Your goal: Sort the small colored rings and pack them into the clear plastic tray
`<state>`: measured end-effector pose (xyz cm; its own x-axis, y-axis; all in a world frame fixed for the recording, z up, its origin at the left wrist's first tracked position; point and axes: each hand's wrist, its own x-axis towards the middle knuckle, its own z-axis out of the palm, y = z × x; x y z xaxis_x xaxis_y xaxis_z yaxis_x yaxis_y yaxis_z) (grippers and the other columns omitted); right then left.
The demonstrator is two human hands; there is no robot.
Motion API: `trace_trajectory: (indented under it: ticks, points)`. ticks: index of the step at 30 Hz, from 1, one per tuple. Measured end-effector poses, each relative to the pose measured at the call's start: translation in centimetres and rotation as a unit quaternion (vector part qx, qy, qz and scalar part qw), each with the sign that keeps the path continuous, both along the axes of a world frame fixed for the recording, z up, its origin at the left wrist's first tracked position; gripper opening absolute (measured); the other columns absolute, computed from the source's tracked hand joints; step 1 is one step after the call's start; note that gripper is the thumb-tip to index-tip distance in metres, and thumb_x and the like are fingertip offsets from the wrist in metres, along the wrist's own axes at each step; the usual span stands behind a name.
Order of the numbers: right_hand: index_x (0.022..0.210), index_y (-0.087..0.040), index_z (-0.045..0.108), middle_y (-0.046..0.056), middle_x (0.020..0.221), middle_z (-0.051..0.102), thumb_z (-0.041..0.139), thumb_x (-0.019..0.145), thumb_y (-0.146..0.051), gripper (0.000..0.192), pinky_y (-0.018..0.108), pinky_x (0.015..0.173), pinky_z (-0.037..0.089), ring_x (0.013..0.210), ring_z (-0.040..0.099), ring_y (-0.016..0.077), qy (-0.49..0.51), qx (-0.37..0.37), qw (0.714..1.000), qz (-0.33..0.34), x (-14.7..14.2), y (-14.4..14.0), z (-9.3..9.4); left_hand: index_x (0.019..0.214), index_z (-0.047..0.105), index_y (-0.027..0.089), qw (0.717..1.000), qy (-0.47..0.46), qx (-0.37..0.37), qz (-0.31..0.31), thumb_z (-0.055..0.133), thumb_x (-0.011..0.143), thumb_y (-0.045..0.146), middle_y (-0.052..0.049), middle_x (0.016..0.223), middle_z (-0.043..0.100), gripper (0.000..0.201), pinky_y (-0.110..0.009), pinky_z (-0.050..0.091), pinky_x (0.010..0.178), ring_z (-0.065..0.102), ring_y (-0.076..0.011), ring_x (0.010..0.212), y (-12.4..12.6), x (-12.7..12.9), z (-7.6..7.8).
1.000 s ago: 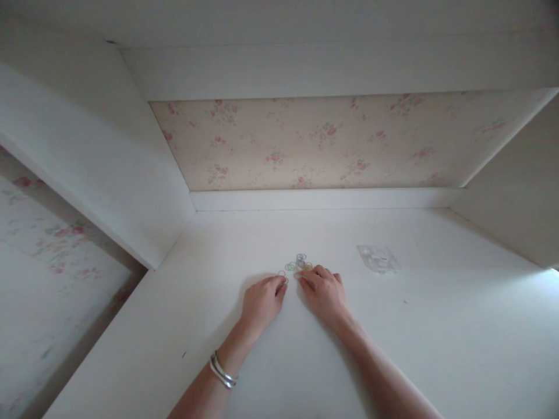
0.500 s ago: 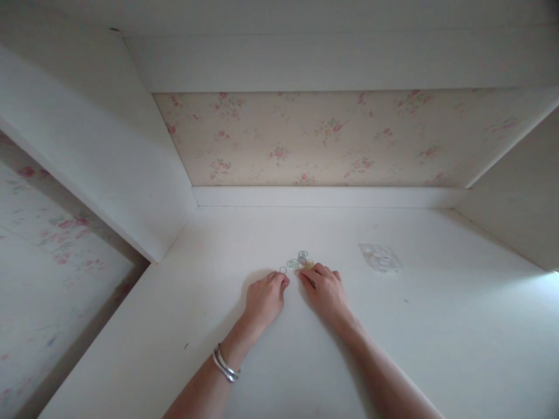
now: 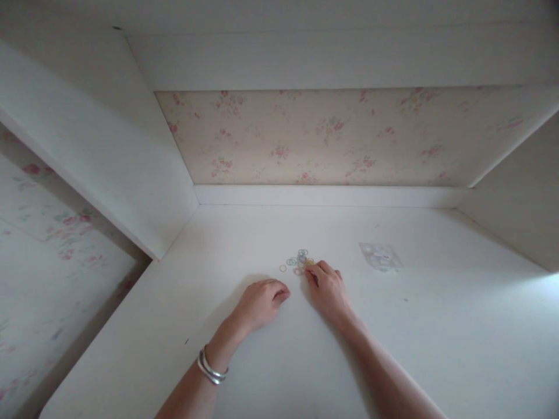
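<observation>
Our hands are apart over the bench [image 3: 144, 343]: the right hand [image 3: 307, 272] reaches the near right edge of a small pile of rings [image 3: 302, 258], while the left hand [image 3: 287, 293] sits nearer to us, thumb and forefinger drawn together with no ring showing between them. Whether the right fingertips clamp a ring or merely touch one, we cannot tell, since they hide that spot. The pile lies near the middle of the bench, green, bluish and yellow loops overlapping, with pinkish ones at its near side. Most likely to go wrong, we judge, is a tangle: because the loops cross each other, drawing one out could drag its neighbours along. They look thin and light, so a loose pinch could let one flick away over the smooth surface. Just left of the pile a lone ring [image 3: 280, 268] lies beyond our left fingertips, where a careless sweep might push it back among the others. Further out, well right of the right hand, a clear packet [image 3: 379, 256] lies flat; pale on white, it could be overlooked and knocked. Silver bangles [image 3: 212, 366] on our left wrist could snag a loop if that arm crossed low.
</observation>
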<state>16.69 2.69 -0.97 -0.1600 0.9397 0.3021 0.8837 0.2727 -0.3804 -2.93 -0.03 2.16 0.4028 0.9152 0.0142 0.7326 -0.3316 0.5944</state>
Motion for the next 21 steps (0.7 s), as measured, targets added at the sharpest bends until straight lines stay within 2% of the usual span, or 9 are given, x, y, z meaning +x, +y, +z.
trace_trajectory:
  ticks: [4, 8, 12, 16, 18, 21]
  points:
    - [0.092, -0.022, 0.066, 0.003, 0.087, 0.063, 0.044, 0.093, -0.027, 0.023, 0.027, 0.074, 0.032, 0.083, 0.057, 0.014, 0.015, 0.013, 1.0, -0.001, -0.1, -0.02, -0.08, 0.086, 0.068, 0.022, 0.998, -0.05, -0.028, 0.008, 0.046, 0.089, 0.027, 0.0, 0.087, 0.071, 0.023, -0.022, 0.044, 0.072, 0.063, -0.0146, 0.081, 0.22, -0.06, 0.03]
    - [0.092, -0.022, 0.067, 0.003, 0.087, 0.063, 0.044, 0.091, -0.027, 0.023, 0.026, 0.074, 0.034, 0.078, 0.057, 0.013, 0.046, 0.023, 0.998, -0.031, 0.27, 0.15, -0.32, 0.091, 0.065, 0.019, 0.991, -0.098, -0.031, 0.083, 0.042, 0.09, 0.031, -0.001, 0.079, 0.069, 0.026, -0.022, 0.043, 0.064, 0.061, -0.013, 0.069, 0.76, -0.33, -0.3]
    - [0.091, -0.022, 0.068, 0.002, 0.086, 0.063, 0.046, 0.089, -0.028, 0.023, 0.026, 0.073, 0.035, 0.076, 0.057, 0.0128, 0.061, 0.008, 0.997, -0.053, 0.67, 0.35, -0.48, 0.092, 0.065, 0.021, 0.99, -0.041, 0.004, 0.136, 0.041, 0.091, 0.031, 0.0, 0.075, 0.067, 0.026, -0.023, 0.04, 0.061, 0.058, -0.0126, 0.065, 0.96, -0.49, -0.36]
    - [0.101, -0.028, 0.068, 0.002, 0.091, 0.062, 0.051, 0.087, -0.032, 0.022, 0.028, 0.077, 0.034, 0.086, 0.056, 0.0154, 0.026, 0.003, 1.0, -0.008, 0.37, 0.07, -0.12, 0.091, 0.064, 0.024, 0.988, 0.046, 0.046, 0.142, 0.042, 0.091, 0.026, 0.0, 0.087, 0.068, 0.023, -0.023, 0.04, 0.068, 0.06, -0.0133, 0.078, 0.68, -0.17, -0.05]
    - [0.106, -0.032, 0.066, 0.002, 0.091, 0.061, 0.052, 0.088, -0.033, 0.023, 0.03, 0.079, 0.033, 0.088, 0.055, 0.0165, 0.006, 0.006, 1.0, 0.019, 0.1, -0.18, 0.17, 0.096, 0.063, 0.025, 0.987, 0.06, 0.056, 0.137, 0.042, 0.092, 0.025, 0.0, 0.094, 0.067, 0.022, -0.023, 0.041, 0.072, 0.061, -0.0133, 0.083, 0.56, 0.01, 0.03]
    - [0.102, -0.035, 0.068, 0.002, 0.089, 0.06, 0.051, 0.09, -0.035, 0.021, 0.032, 0.077, 0.031, 0.087, 0.053, 0.017, -0.019, 0.007, 0.999, 0.038, -0.13, -0.4, 0.39, 0.103, 0.062, 0.026, 0.987, 0.07, 0.052, 0.135, 0.042, 0.092, 0.026, 0.0, 0.102, 0.066, 0.022, -0.023, 0.042, 0.076, 0.061, -0.0135, 0.09, 0.53, 0.14, -0.01]
